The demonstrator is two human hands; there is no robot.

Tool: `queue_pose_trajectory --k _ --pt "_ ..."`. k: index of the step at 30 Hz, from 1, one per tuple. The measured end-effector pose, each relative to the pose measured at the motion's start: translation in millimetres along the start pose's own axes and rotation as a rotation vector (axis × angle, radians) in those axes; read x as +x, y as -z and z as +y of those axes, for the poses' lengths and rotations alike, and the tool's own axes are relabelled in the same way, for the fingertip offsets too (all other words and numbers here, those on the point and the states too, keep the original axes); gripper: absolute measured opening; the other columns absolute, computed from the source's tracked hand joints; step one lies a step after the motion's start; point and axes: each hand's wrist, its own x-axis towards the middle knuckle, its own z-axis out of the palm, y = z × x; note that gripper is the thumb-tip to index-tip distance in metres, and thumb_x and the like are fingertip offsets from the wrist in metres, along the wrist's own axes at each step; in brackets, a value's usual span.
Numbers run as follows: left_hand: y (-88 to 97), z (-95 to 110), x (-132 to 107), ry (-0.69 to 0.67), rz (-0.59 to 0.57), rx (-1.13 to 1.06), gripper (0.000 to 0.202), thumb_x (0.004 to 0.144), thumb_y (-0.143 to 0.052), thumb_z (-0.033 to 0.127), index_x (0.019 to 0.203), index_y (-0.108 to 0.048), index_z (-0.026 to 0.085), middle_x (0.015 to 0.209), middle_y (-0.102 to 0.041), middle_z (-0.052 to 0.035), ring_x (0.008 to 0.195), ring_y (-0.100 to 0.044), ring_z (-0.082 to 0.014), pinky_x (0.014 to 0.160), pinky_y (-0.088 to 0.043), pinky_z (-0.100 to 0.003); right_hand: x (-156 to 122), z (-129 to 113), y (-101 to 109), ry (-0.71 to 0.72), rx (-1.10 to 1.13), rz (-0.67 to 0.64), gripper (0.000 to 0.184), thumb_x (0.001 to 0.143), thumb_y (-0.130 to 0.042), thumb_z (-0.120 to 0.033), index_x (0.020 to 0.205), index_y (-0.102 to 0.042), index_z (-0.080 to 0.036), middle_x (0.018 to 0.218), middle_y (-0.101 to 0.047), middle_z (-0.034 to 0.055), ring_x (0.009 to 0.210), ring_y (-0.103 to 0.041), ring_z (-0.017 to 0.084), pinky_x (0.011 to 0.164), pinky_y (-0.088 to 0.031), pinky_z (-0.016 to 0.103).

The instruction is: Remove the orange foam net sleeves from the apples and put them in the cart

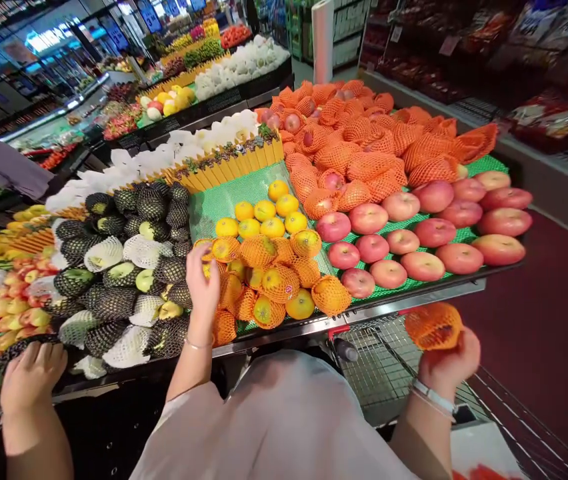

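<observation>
My left hand [203,277] reaches onto the left edge of the pile of netted oranges [279,283], its fingers curled round an orange in an orange foam net [207,255]. Much of that fruit is hidden by the fingers. Out to the right, over a metal shopping cart [384,357], my right hand [449,360] is closed on an orange foam net sleeve [433,327]. The sleeve's side shows a dark hollow; whether fruit is inside I cannot tell. Behind the netted pile sit bare oranges [265,211] in rows on a green mat [214,200].
Bare apples [424,265] and apples in orange nets [359,147] lie to the right. Fruit in black and white nets [114,300] fills the left side. Another person's hand [34,377] rests on black-netted fruit at far left. A metal edge [284,331] runs along the stand's front.
</observation>
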Motion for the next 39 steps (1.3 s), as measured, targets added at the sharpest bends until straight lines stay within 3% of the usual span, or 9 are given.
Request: queue_pose_trajectory --k 3,5,11,17,20,23,30,35,39 --pt "-4.7 43.9 -33.5 -0.054 -0.189 -0.382 0.024 0.098 -0.049 0.034 0.114 -0.063 0.022 0.105 -0.067 -0.0067 0.098 -0.062 -0.0181 0.089 -0.051 -0.034 -27.4 -29.9 -40.8 0.063 0.065 -0.063 0.031 0.069 -0.066 -0.049 0.08 -0.056 -0.021 0.082 -0.054 0.0034 0.075 -0.055 0.02 0.07 -0.045 0.036" --pt "-12.4 61.0 -50.1 -0.066 -0.427 -0.619 0.039 0.097 -0.049 0.049 0.123 -0.06 0.023 0.114 -0.065 -0.0098 0.098 -0.061 -0.0197 0.087 -0.05 -0.034 -57.0 -47.8 -70.3 0.055 0.121 -0.365 0.029 0.073 -0.068 -0.048 0.078 -0.061 -0.02 0.075 -0.058 0.0024 0.066 -0.054 0.017 0.064 -0.043 0.031" --pt "-9.9 51.4 -71.2 0.066 -0.683 -0.832 0.05 0.085 -0.058 0.067 0.088 -0.062 0.017 0.095 -0.062 -0.0089 0.092 -0.058 -0.0214 0.087 -0.048 -0.034 -126.3 -67.9 -134.1 0.059 0.069 -1.014 0.026 0.083 -0.068 -0.05 0.087 -0.07 -0.024 0.082 -0.069 0.0033 0.076 -0.063 0.02 0.069 -0.05 0.032" --pt "22.7 24.8 -99.8 0.346 -0.319 -0.696 0.045 0.088 -0.056 0.062 0.082 -0.06 0.017 0.087 -0.061 -0.0068 0.084 -0.059 -0.0191 0.081 -0.051 -0.032 -149.0 -71.2 -152.7 0.043 0.254 -0.734 0.013 0.09 -0.062 -0.028 0.101 -0.068 -0.026 0.086 -0.066 0.0 0.075 -0.06 0.014 0.071 -0.049 0.028" --pt "31.6 20.4 -108.1 0.322 -0.223 -0.63 0.045 0.087 -0.057 0.062 0.083 -0.063 0.017 0.107 -0.061 -0.012 0.106 -0.059 -0.0242 0.097 -0.049 -0.039 -158.7 -77.7 -147.3 0.147 0.211 -0.925 0.017 0.092 -0.059 -0.025 0.08 -0.071 -0.023 0.077 -0.067 0.0016 0.078 -0.063 0.016 0.074 -0.05 0.028" --pt "35.5 20.0 -110.4 0.273 -0.27 -0.67 0.046 0.089 -0.053 0.062 0.089 -0.065 0.017 0.119 -0.059 -0.0149 0.117 -0.057 -0.0262 0.104 -0.046 -0.042 -169.7 -79.3 -145.7 0.183 0.002 -1.167 0.018 0.092 -0.06 -0.031 0.086 -0.074 -0.023 0.084 -0.073 0.0047 0.082 -0.067 0.019 0.075 -0.054 0.032" --pt "38.6 16.4 -117.6 0.119 -0.471 -0.752 0.044 0.09 -0.052 0.061 0.086 -0.06 0.018 0.13 -0.058 -0.0176 0.134 -0.048 -0.0312 0.114 -0.038 -0.05 -172.6 -76.1 -151.9 0.279 -0.07 -0.948 0.021 0.092 -0.058 -0.037 0.08 -0.067 -0.021 0.086 -0.07 0.0057 0.081 -0.064 0.019 0.073 -0.052 0.031" --pt "37.5 23.2 -114.3 0.02 -0.528 -0.756 0.029 0.093 -0.053 0.05 0.09 -0.058 0.021 0.124 -0.062 -0.0142 0.129 -0.052 -0.0305 0.116 -0.039 -0.049 -167.1 -73.5 -146.0 0.359 -0.147 -1.345 0.04 0.091 -0.054 -0.036 0.055 -0.054 -0.019 0.053 -0.053 -0.0007 0.051 -0.047 0.013 0.048 -0.041 0.024" --pt "32.3 35.5 -108.8 -0.031 -0.581 -0.719 0.017 0.096 -0.051 0.038 0.092 -0.058 0.023 0.114 -0.064 -0.0113 0.11 -0.062 -0.0255 0.099 -0.053 -0.041 -171.1 -68.0 -145.6 0.346 -0.143 -1.358 0.024 0.087 -0.058 -0.036 0.07 -0.067 -0.022 0.069 -0.069 0.0026 0.065 -0.062 0.019 0.062 -0.055 0.031"
